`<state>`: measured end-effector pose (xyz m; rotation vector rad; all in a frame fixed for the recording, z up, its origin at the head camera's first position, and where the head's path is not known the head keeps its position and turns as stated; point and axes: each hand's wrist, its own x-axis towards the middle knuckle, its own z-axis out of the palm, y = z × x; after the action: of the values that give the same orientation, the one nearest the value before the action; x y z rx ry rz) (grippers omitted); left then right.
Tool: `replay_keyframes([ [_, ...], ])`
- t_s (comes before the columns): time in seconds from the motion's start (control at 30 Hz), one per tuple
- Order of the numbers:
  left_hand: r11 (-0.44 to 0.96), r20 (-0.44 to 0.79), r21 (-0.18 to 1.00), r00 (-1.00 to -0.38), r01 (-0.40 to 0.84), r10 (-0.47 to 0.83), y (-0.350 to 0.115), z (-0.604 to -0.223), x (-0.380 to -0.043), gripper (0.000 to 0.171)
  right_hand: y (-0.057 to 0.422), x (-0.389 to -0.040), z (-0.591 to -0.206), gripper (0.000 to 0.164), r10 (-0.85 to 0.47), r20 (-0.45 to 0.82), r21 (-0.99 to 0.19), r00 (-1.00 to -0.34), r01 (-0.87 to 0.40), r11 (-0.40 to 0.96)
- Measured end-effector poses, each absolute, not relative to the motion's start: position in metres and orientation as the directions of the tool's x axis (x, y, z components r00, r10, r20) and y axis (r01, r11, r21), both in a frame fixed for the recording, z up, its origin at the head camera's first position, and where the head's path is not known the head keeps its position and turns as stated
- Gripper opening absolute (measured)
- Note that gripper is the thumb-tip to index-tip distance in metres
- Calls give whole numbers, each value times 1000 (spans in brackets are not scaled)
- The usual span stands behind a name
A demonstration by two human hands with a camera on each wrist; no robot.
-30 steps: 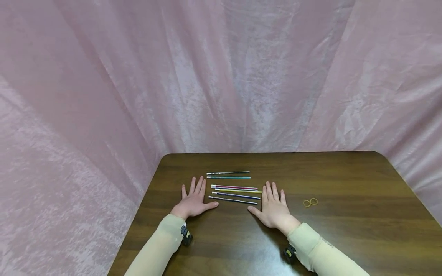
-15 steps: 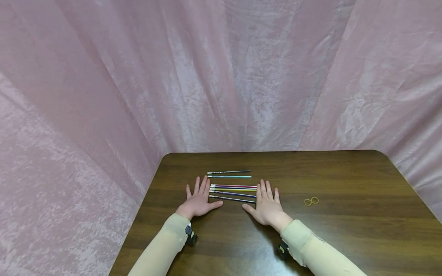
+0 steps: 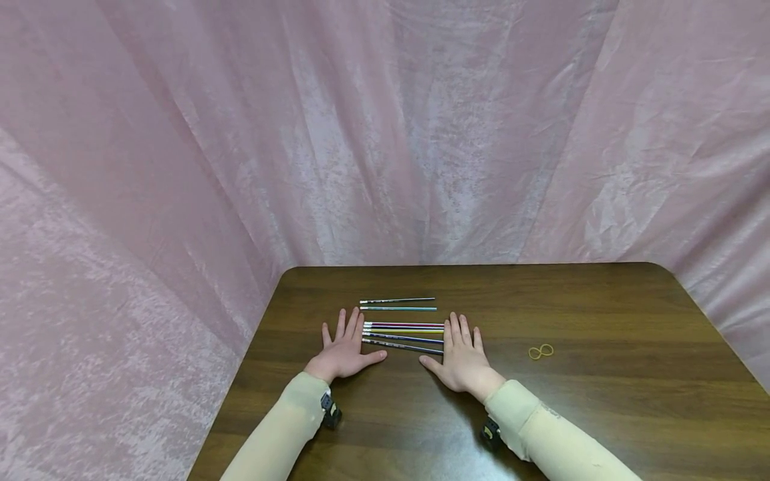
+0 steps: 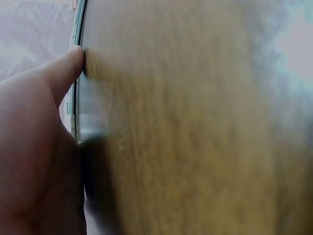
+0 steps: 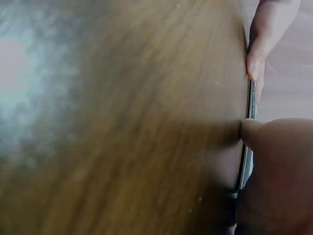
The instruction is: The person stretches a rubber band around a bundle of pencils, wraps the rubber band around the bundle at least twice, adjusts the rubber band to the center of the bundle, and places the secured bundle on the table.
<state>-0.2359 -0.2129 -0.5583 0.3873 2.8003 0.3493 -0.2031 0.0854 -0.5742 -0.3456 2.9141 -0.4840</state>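
Several slim pencils [image 3: 403, 331], red, yellow and dark blue among them, lie side by side between my hands, white eraser ends to the left. My left hand [image 3: 344, 354] lies on the table with its fingers spread, the index finger's edge against the eraser ends. On the opposite side, my right hand [image 3: 464, 364] has straight fingers, its index finger along the other ends. Beyond this group lie a teal pencil [image 3: 400, 308] and a dark patterned pencil [image 3: 398, 300], apart from it. In the left wrist view, the thumb [image 4: 68, 66] touches the tabletop.
A yellow rubber band [image 3: 541, 352], twisted into a figure eight, lies to the right of my right hand. The brown wooden table [image 3: 601, 414] has rounded far corners. Pink curtain cloth [image 3: 421, 133] hangs behind it and on the left.
My right hand has slid left and my left hand slightly right. The pencils between them have shifted closer together, and their ends now line up more evenly. The two far pencils look unmoved.
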Motion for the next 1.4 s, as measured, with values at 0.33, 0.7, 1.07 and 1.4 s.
replay_keyframes([
  [0.33, 947, -250, 262, -934, 188, 255, -212, -557, -232, 119, 80, -208, -571, 110, -252, -128, -333, -959, -198, 922],
  [0.7, 943, -239, 288, -941, 167, 240, -220, -553, -238, 123, 105, -220, -558, 122, -281, -147, -393, -948, -205, 897],
  [1.07, 940, -242, 312, -945, 138, 219, -225, -558, -259, 123, 114, -239, -551, 106, -248, -159, -397, -956, -168, 902],
  [1.4, 945, -243, 303, -948, 126, 204, -222, -565, -278, 120, 107, -256, -561, 96, -244, -153, -388, -958, -169, 906],
])
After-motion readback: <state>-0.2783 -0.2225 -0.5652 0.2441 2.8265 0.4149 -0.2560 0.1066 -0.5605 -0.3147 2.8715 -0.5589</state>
